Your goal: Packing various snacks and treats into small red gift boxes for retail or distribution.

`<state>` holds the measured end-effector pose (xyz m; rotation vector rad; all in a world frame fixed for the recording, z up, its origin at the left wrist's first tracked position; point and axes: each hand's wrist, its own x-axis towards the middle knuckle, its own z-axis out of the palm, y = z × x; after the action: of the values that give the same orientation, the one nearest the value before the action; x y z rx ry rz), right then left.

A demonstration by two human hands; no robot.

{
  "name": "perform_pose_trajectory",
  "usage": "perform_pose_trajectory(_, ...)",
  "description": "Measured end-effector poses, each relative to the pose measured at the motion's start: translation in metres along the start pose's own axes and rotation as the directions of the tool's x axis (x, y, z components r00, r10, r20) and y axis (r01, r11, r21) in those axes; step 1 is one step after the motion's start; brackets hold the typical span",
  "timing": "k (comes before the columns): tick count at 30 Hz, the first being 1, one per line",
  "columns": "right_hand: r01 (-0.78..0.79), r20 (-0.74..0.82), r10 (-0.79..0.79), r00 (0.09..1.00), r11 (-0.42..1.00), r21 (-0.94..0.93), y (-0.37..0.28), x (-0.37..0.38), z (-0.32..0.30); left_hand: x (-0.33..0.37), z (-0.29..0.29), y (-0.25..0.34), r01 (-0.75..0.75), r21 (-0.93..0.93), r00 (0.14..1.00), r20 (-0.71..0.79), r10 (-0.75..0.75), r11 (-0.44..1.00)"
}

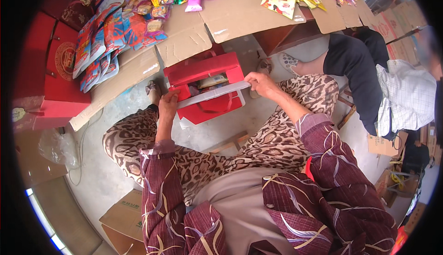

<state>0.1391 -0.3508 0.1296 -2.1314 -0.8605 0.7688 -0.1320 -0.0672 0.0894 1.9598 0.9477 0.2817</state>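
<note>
A red cardboard gift box stands between my knees with its top flaps raised. Inside its opening, several small wrapped packets are partly visible. The near flap shows its pale inner side as a narrow strip across the box. My left hand pinches the left end of this flap, and my right hand pinches its right end. Both hands have their fingers closed on the cardboard. The lower part of the box's contents is hidden by the flap.
Beyond the box, a cardboard-covered table bears blue-red pouches, purple packets and yellow sachets. More red boxes stand at left. Another person's dark-trousered leg is at right. An open carton sits lower left.
</note>
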Motion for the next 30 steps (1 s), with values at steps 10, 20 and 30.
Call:
perform_pose_trajectory(10, -0.136, 0.176, 0.082, 0.981, 0.939, 0.317, -0.006, -0.015, 0.0, -0.016, -0.019, 0.046, 0.35, -0.39, 0.93, 0.256, -0.265, 0.852)
perform_pose_trajectory(20, -0.248, 0.013, 0.257, 0.966, 0.917, 0.312, -0.022, -0.004, 0.005, -0.035, -0.009, 0.073, 0.27, -0.365, 0.963, 0.098, -0.251, 0.891)
perform_pose_trajectory(30, -0.022, -0.183, 0.057, 0.982, 0.982, 0.189, -0.017, 0.005, 0.017, -0.025, 0.013, 0.071, -0.225, 0.397, 0.862, -0.345, 0.372, 0.89)
